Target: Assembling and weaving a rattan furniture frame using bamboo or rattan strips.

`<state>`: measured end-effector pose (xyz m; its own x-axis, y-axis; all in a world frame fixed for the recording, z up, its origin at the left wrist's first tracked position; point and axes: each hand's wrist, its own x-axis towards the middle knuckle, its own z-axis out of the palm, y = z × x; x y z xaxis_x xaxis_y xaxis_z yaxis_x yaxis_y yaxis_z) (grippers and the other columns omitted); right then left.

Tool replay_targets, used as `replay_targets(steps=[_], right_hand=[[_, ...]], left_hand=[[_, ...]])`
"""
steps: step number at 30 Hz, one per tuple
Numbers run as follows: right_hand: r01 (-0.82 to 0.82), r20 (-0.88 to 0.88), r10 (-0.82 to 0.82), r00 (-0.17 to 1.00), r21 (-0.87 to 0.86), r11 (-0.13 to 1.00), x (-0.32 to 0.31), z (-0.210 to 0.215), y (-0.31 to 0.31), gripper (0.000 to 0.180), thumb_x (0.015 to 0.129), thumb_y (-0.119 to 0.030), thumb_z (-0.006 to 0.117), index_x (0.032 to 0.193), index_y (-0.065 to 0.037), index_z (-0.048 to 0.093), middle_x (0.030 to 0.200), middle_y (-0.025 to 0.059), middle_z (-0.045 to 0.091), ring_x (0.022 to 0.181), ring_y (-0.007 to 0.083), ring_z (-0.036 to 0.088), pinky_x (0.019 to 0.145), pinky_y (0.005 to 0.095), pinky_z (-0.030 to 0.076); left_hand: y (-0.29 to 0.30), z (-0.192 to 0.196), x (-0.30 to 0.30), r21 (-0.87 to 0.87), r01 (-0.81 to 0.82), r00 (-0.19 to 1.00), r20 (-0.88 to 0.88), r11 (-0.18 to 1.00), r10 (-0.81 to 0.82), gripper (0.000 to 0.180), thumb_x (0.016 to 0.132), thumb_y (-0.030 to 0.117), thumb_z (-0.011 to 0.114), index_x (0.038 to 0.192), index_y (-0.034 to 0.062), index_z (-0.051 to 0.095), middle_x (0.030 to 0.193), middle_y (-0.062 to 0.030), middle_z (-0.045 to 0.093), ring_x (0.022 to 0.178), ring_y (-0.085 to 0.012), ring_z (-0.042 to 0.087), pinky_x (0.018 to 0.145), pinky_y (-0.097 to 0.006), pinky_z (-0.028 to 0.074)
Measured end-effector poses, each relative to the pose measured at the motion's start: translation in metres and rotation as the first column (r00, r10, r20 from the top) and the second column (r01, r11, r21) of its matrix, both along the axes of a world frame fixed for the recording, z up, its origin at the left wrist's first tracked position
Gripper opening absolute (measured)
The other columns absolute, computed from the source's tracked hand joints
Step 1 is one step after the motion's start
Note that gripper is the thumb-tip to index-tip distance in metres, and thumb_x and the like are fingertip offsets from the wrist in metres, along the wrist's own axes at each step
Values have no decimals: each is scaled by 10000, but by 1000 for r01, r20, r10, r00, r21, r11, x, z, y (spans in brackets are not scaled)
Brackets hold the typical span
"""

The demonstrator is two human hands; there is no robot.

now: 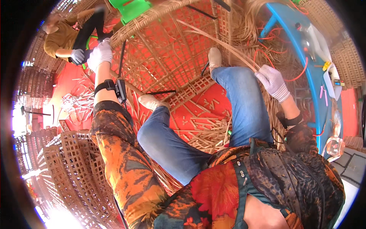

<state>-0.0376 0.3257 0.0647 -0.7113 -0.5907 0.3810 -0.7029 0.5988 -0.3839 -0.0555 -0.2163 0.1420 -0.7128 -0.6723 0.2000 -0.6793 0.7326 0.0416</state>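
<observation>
In front of my legs stands a large woven rattan frame [172,51] with a wrapped rim and open lattice, dark bars showing at several places. My left hand [100,57], in a white glove, is closed at the near left corner of its rim. The fingertips are partly hidden there. On the right, my right hand [272,82], in a striped glove, is closed around the ends of a few long pale rattan strips [225,45]. The strips run up and left from it, over the frame's right side.
Cut rattan pieces [207,131] litter the red floor covering [213,97] between my legs. A blue table [293,23] with tools and red cords stands at right. Stacked woven baskets [72,168] fill the lower left. Another person [63,42] with gloves sits upper left, near a green plastic chair [130,9].
</observation>
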Motion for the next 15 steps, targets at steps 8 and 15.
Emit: replay_targets(steps=[8,15], right_hand=[[-32,-62,30,998,-32,999,16,20,7,180,800,-194,666,736,-33,616,691,115,567,614,298,577,555,370,466],[-61,-2,62,998,-111,992,42,67,42,199,762,-165,700,653,-38,593,604,103,547,540,275,550,503,357,436]], left_hand=[[-32,-29,24,-81,314,917,-232,946,-324,464,915,454,332,1153,190,629,1180,-117,603,1068,-319,569,919,-408,421],[151,-59,8,191,653,512,-824,733,-242,206,823,136,557,934,20,687,930,-100,689,843,-190,645,796,-282,488]])
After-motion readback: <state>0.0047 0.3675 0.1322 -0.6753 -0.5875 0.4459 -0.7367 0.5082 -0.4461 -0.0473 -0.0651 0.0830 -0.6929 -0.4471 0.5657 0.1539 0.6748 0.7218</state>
